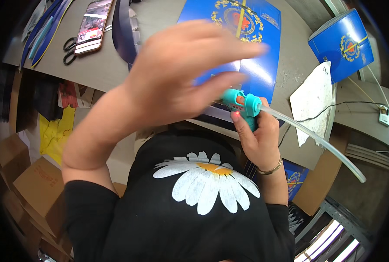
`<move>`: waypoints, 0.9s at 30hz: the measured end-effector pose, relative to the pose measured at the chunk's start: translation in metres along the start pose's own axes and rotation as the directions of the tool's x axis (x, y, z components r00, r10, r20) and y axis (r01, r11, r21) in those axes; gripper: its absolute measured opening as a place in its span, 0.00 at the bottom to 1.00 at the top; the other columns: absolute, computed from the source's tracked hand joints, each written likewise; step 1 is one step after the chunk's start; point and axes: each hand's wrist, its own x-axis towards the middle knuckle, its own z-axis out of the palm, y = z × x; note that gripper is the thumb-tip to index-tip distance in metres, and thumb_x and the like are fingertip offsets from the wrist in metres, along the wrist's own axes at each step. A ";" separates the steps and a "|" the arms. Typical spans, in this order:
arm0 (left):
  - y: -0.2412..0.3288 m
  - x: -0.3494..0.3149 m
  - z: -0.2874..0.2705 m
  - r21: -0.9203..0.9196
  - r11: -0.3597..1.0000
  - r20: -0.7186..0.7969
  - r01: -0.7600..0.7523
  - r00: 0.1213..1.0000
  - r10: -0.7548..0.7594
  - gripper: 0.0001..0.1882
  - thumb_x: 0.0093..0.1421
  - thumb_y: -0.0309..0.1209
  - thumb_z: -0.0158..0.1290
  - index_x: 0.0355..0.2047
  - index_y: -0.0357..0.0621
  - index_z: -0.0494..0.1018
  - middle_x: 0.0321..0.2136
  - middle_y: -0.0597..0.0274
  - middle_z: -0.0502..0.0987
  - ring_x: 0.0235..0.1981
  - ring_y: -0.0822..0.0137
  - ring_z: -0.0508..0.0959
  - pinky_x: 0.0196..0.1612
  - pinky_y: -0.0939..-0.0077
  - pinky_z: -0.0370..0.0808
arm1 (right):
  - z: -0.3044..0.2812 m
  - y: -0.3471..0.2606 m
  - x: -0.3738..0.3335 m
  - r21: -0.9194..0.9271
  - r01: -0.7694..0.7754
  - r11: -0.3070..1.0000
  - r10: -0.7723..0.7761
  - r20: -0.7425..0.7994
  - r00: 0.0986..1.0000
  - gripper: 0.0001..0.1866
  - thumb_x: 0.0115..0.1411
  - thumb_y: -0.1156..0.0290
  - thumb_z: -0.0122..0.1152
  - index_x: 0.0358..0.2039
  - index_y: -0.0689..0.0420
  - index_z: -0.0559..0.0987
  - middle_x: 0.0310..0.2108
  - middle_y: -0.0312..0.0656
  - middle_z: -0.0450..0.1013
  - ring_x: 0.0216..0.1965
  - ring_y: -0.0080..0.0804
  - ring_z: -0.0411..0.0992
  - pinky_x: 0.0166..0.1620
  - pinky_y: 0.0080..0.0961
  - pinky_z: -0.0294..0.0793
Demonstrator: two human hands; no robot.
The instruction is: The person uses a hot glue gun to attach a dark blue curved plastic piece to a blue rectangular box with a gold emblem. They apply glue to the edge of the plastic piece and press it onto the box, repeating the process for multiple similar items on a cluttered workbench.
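Note:
My right hand [263,140] is wrapped round a teal hot glue gun [250,105], which has a small red light glowing on its side. A long translucent glue stick [320,140] sticks out of its back end and slants down to the right. The gun's nozzle is hidden behind my left hand [177,65]. That hand is raised over the table, blurred by motion, its thumb and forefinger apart and nothing visible between them. Beyond it lies a blue printed cardboard panel [264,70] with gold and red ornament, partly covered by the hand.
A phone [92,28] and black scissors [68,56] lie at the far left of the table [89,72], near a dark curved strip [123,35]. At right stand a blue box [342,46], a stained white sheet [314,102] and a black cord [325,109]. Cardboard boxes [37,185] are at lower left.

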 end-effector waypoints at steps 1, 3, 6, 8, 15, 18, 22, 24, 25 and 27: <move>-0.005 -0.021 -0.002 0.126 0.992 -0.003 0.028 1.000 -0.028 0.21 0.50 0.28 0.65 0.47 0.45 0.82 0.34 0.58 0.82 0.33 0.61 0.79 0.37 0.71 0.75 | 0.002 0.002 -0.001 0.022 0.002 1.000 -0.002 -0.022 1.000 0.15 0.59 0.77 0.64 0.47 0.62 0.74 0.36 0.48 0.75 0.33 0.44 0.77 0.36 0.30 0.75; -0.007 -0.068 0.002 0.292 0.952 0.070 0.093 0.990 -0.119 0.21 0.48 0.29 0.66 0.45 0.48 0.82 0.36 0.60 0.81 0.41 0.61 0.78 0.49 0.64 0.72 | 0.000 0.004 0.000 -0.029 0.048 0.998 -0.049 -0.032 0.998 0.16 0.60 0.76 0.64 0.48 0.61 0.74 0.37 0.48 0.75 0.33 0.42 0.77 0.37 0.30 0.75; -0.006 -0.114 0.022 0.398 0.910 0.154 0.113 0.970 -0.188 0.21 0.46 0.31 0.67 0.44 0.50 0.82 0.42 0.63 0.80 0.47 0.61 0.76 0.59 0.56 0.63 | 0.001 0.010 -0.001 -0.021 0.076 0.997 -0.076 -0.031 0.997 0.16 0.60 0.76 0.65 0.47 0.62 0.74 0.38 0.49 0.75 0.34 0.43 0.77 0.37 0.30 0.75; -0.005 -0.134 0.033 0.383 0.914 0.125 0.133 0.973 -0.194 0.22 0.45 0.32 0.68 0.43 0.51 0.81 0.44 0.65 0.79 0.49 0.62 0.76 0.61 0.54 0.61 | 0.003 0.008 -0.001 -0.020 0.069 0.997 -0.069 -0.024 0.997 0.16 0.60 0.76 0.65 0.48 0.62 0.74 0.39 0.50 0.74 0.34 0.43 0.77 0.38 0.31 0.75; -0.007 -0.146 0.046 0.384 0.909 0.118 0.162 0.968 -0.223 0.25 0.44 0.37 0.68 0.47 0.54 0.81 0.48 0.66 0.74 0.52 0.61 0.72 0.63 0.55 0.58 | 0.008 0.009 -0.001 -0.027 0.087 0.996 -0.088 -0.044 0.995 0.16 0.60 0.76 0.64 0.48 0.63 0.74 0.39 0.50 0.74 0.35 0.44 0.77 0.39 0.31 0.75; -0.007 -0.145 0.046 0.397 0.903 0.135 0.166 0.962 -0.236 0.26 0.44 0.38 0.68 0.47 0.55 0.81 0.48 0.66 0.74 0.52 0.61 0.71 0.63 0.55 0.58 | 0.009 0.010 0.000 -0.042 0.095 0.995 -0.097 -0.043 0.994 0.16 0.60 0.76 0.64 0.47 0.63 0.75 0.39 0.49 0.74 0.35 0.43 0.77 0.39 0.31 0.75; -0.007 -0.144 0.046 0.406 0.899 0.132 0.164 0.963 -0.235 0.26 0.44 0.39 0.68 0.47 0.55 0.80 0.49 0.67 0.74 0.52 0.62 0.70 0.62 0.55 0.58 | 0.011 0.010 0.001 -0.023 0.085 0.996 -0.086 -0.044 0.995 0.15 0.59 0.77 0.65 0.47 0.63 0.75 0.40 0.49 0.74 0.35 0.42 0.77 0.38 0.30 0.75; -0.006 -0.144 0.046 0.408 0.898 0.135 0.167 0.961 -0.240 0.26 0.44 0.39 0.68 0.47 0.55 0.80 0.50 0.67 0.74 0.52 0.62 0.70 0.62 0.55 0.58 | 0.012 0.010 0.001 -0.014 0.081 0.997 -0.082 -0.046 0.996 0.15 0.60 0.77 0.65 0.47 0.63 0.75 0.40 0.49 0.74 0.35 0.42 0.77 0.38 0.30 0.75; -0.006 -0.143 0.046 0.409 0.897 0.137 0.168 0.960 -0.242 0.26 0.44 0.39 0.68 0.47 0.55 0.80 0.50 0.67 0.74 0.52 0.62 0.70 0.62 0.55 0.58 | 0.012 0.010 0.001 -0.015 0.084 0.996 -0.085 -0.048 0.995 0.15 0.60 0.77 0.65 0.47 0.63 0.75 0.40 0.49 0.74 0.35 0.42 0.77 0.38 0.30 0.75; -0.006 -0.144 0.046 0.407 0.897 0.135 0.173 0.960 -0.246 0.26 0.44 0.39 0.67 0.47 0.55 0.80 0.50 0.67 0.74 0.53 0.62 0.70 0.62 0.56 0.58 | 0.013 0.011 0.001 -0.020 0.085 0.996 -0.086 -0.051 0.995 0.15 0.60 0.76 0.65 0.47 0.63 0.75 0.40 0.48 0.74 0.36 0.41 0.78 0.38 0.30 0.75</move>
